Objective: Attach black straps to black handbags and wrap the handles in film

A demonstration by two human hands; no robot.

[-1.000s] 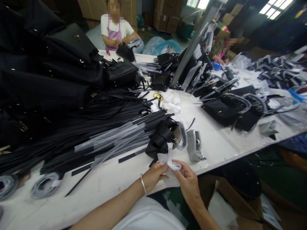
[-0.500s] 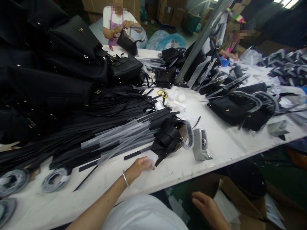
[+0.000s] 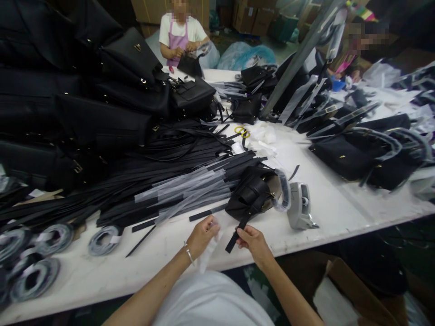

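My left hand (image 3: 203, 236) is closed on a thin translucent white wrapping sheet (image 3: 211, 250) that hangs down over the table's front edge. Between thumb and fingers, my right hand (image 3: 252, 242) pinches the loose end of a black strap (image 3: 234, 240). This strap runs up to a small black handbag (image 3: 249, 192) lying on the white table, its looped handle (image 3: 284, 192) wrapped in clear plastic. Just right of the bag stands a grey tape dispenser (image 3: 300, 206).
Long black straps (image 3: 183, 154), some in plastic, cover the left of the table (image 3: 326, 213). Large black bags (image 3: 102, 117) pile behind them. Coiled wrapped straps (image 3: 104, 240) lie front left. Yellow-handled scissors (image 3: 242, 131) and a metal post (image 3: 299, 59) are farther back. A co-worker (image 3: 181, 38) handles another bag.
Both hands held the white sheet at first. My right hand dropped below the table edge, then came up and took the strap end. My left hand kept the sheet. The view shifted.
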